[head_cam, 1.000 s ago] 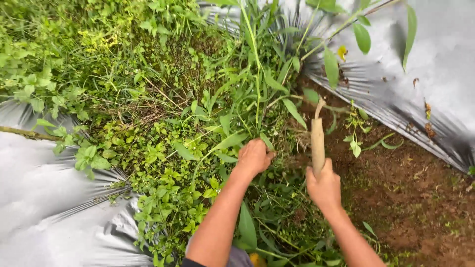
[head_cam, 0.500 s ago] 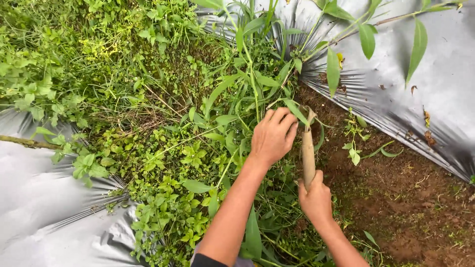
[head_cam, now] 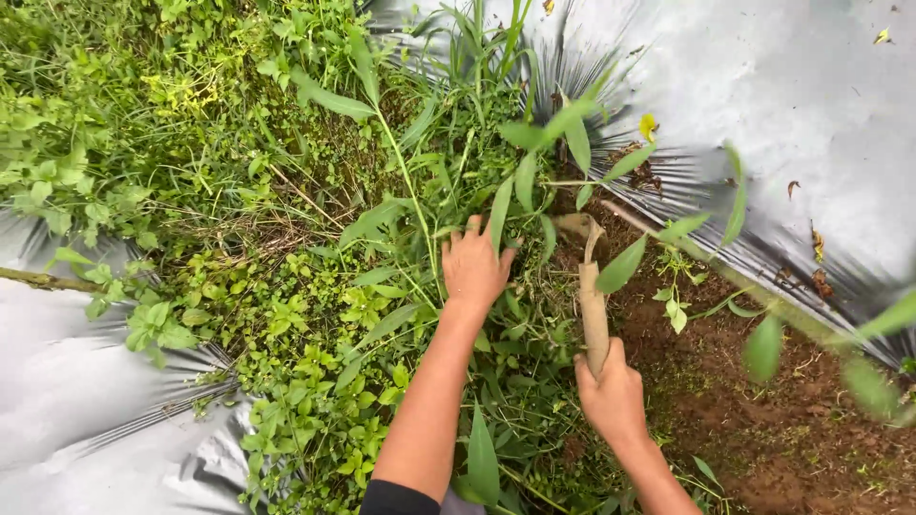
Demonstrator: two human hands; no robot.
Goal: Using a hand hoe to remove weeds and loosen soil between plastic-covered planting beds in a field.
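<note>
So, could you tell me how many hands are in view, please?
2. The left hand reaches into the tall weeds at centre; the right hand grips the wooden-handled tool lower right, beside bare soil. No others show.
</note>
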